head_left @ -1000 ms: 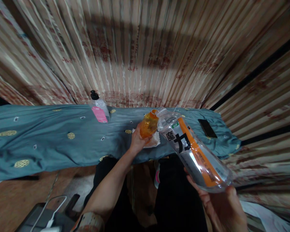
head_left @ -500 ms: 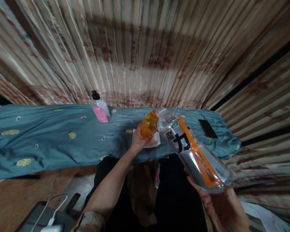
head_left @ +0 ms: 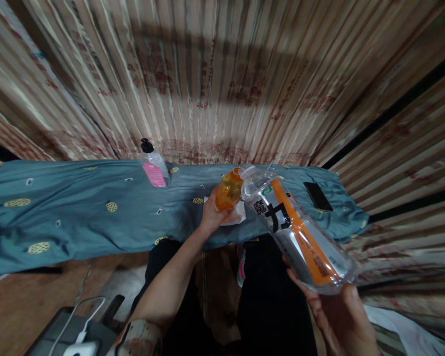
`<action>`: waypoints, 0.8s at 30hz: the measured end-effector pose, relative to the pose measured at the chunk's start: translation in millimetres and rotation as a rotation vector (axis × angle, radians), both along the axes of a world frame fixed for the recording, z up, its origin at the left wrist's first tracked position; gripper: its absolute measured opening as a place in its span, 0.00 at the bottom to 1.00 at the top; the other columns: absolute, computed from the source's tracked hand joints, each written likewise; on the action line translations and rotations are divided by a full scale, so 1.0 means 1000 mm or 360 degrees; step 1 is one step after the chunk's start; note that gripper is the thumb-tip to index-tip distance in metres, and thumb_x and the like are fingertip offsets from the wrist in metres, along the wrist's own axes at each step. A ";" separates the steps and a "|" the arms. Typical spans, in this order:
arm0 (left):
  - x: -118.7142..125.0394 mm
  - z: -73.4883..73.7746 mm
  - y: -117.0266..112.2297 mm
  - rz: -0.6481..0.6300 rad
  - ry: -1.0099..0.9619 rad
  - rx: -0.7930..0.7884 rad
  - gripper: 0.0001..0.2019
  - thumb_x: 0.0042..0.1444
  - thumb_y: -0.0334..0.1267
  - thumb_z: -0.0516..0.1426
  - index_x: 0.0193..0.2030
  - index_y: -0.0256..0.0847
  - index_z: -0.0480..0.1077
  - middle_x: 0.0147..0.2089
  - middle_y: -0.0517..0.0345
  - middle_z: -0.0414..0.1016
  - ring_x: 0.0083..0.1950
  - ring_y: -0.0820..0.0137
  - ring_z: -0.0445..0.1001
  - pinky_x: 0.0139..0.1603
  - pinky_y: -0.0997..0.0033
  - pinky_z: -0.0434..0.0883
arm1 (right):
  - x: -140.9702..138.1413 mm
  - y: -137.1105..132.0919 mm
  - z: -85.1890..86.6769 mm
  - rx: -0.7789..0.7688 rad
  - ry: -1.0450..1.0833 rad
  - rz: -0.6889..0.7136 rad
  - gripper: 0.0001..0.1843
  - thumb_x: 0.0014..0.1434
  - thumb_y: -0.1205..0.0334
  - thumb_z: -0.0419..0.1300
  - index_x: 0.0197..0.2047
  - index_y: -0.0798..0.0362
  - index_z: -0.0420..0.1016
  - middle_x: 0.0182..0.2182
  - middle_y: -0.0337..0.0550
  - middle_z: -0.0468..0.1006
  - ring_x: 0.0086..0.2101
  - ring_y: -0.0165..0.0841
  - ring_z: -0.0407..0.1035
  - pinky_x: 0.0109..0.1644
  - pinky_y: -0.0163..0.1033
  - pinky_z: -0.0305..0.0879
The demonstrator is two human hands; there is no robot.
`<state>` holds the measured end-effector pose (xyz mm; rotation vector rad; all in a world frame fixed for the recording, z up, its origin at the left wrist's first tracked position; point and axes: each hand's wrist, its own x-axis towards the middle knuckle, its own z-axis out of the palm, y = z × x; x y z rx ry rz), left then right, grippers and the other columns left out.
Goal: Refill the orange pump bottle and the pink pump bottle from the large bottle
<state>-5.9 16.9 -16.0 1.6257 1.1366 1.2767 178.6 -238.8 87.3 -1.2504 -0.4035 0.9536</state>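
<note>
My left hand is wrapped round a small orange see-through bottle, tilted to the right with its open mouth up. My right hand grips the base end of a large clear plastic bottle with a silver and orange label. That bottle leans down to the left, its neck at the orange bottle's mouth. Whether liquid passes between them I cannot tell. Beneath the orange bottle lies a white tissue or cloth, partly covered by the bottle and hand.
A pump bottle with a pink label and black top stands on the teal cloth-covered table. A dark phone lies at the right. Curtains hang behind. A white device with a cable sits lower left.
Both hands and bottles keep nearly the same pose. The large bottle and my right hand have shifted very slightly left and up.
</note>
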 end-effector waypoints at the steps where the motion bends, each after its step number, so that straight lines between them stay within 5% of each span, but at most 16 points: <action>1: 0.000 0.000 0.000 0.0000 0.0001 0.0001 0.37 0.46 0.34 0.73 0.63 0.45 0.68 0.59 0.52 0.82 0.61 0.56 0.81 0.66 0.52 0.77 | -0.002 0.001 0.003 -0.0003 -0.0011 0.0001 0.31 0.61 0.42 0.69 0.65 0.40 0.77 0.66 0.50 0.78 0.62 0.54 0.74 0.76 0.73 0.49; 9: 0.000 0.004 0.000 0.0026 0.0013 0.0004 0.37 0.45 0.35 0.74 0.62 0.45 0.68 0.56 0.53 0.83 0.58 0.57 0.83 0.62 0.55 0.79 | -0.008 0.007 0.006 0.0023 -0.0042 -0.0050 0.42 0.55 0.39 0.72 0.69 0.42 0.73 0.67 0.54 0.76 0.62 0.57 0.74 0.74 0.76 0.50; 15: 0.001 0.003 0.001 0.0042 0.0030 -0.0004 0.37 0.44 0.34 0.73 0.62 0.44 0.68 0.55 0.54 0.83 0.56 0.57 0.83 0.61 0.56 0.79 | -0.005 0.006 0.004 0.0007 -0.0060 -0.0020 0.36 0.58 0.40 0.71 0.67 0.42 0.76 0.69 0.53 0.74 0.61 0.56 0.75 0.75 0.74 0.49; 24: -0.001 0.009 0.000 0.0049 0.0076 -0.0082 0.36 0.43 0.33 0.74 0.59 0.45 0.68 0.54 0.53 0.83 0.55 0.55 0.83 0.60 0.55 0.79 | -0.015 0.007 0.011 -0.0002 -0.0098 -0.0032 0.41 0.55 0.37 0.72 0.68 0.42 0.73 0.70 0.51 0.72 0.63 0.56 0.73 0.74 0.72 0.54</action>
